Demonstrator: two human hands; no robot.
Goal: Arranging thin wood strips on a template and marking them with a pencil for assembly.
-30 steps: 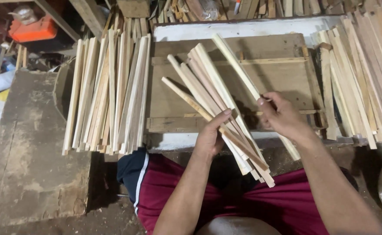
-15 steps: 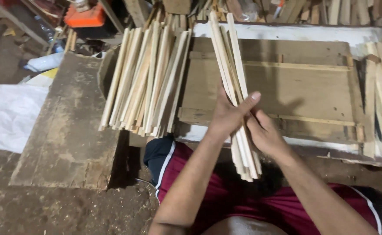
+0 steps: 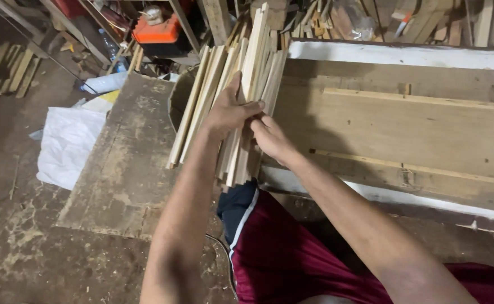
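Head view: I see left hand [image 3: 228, 114] and right hand [image 3: 270, 138] clamped around the stick bundle [image 3: 251, 95], upper centre, beside the workbench [image 3: 405, 129]. Loose grip risks outer sticks sliding out.

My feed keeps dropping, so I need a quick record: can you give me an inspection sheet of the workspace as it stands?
Surface: worn wooden bench board with thin battens nailed across, white edge behind.
Job's things: bundle of pale wooden slats, lying lengthwise at the bench's left end.
Clutter: more slats and offcuts stacked beyond the bench; white sack on the floor.
Hands: left hand clasps the bundle from the left; right hand presses its fingers against the bundle's right side.
Cables: thin dark cable beside the thigh.
Surroundings: orange machine at the back, weathered plank platform, dirt floor.
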